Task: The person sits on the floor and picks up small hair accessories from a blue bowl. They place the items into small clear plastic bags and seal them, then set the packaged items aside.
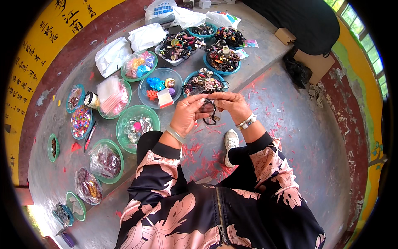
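Observation:
My left hand (187, 115) and my right hand (232, 106) meet in front of me, fingertips pinched together on a black elastic hair tie (210, 113) that hangs in loops between them. A bangle is on my left wrist, a beaded bracelet on my right. Just beyond my hands stands a teal bowl (191, 78) heaped with dark hair ties and small ornaments. My knees and a white shoe (230, 142) lie below the hands.
Green and teal bowls ring me on a low concrete step (257, 62): beads (81, 121), clear packets (112, 96), coloured charms (159, 85), more hair ties (223, 58). White plastic bags (146, 36) lie at the back. Cardboard (317, 64) and a dark cloth are at the right.

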Available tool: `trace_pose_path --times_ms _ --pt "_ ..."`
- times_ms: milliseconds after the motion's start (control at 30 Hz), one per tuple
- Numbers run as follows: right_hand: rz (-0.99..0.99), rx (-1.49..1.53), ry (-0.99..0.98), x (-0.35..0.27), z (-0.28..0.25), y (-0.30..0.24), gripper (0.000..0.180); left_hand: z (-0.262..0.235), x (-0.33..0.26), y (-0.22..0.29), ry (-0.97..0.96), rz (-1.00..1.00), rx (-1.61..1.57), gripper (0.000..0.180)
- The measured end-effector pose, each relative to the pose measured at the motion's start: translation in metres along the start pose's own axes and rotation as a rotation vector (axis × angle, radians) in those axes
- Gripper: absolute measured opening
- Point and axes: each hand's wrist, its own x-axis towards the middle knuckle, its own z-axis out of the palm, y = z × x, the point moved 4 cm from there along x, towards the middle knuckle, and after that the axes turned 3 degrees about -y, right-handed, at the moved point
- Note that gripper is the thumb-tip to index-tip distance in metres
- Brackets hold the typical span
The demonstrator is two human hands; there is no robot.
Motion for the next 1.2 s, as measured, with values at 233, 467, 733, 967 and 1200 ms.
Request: trace_pose_path --times_ms 233,467,733,967,1200 --pt "0.016 0.071 0.022 -0.001 0.001 -0.002 0.019 -0.002 0.001 0.001 0.004 0.050 0.019 0.023" --pt "-0.055 0.028 0.036 -0.003 0.001 -0.006 0.015 0.002 0.000 0.004 -0.044 0.071 -0.059 0.028" --pt "-0.144 -0.051 -0.051 -0.003 0.001 -0.008 0.019 -0.001 0.004 -0.001 -0.030 -0.033 -0.164 0.036" --pt "-0.150 -0.143 -0.109 -0.003 0.003 -0.007 0.018 -0.005 0.005 -0.007 -0.044 -0.061 -0.088 0.023" --pt "-0.109 -0.052 -0.109 -0.001 0.001 -0.001 0.018 -0.008 0.006 -0.009 -0.021 -0.087 -0.073 0.015"
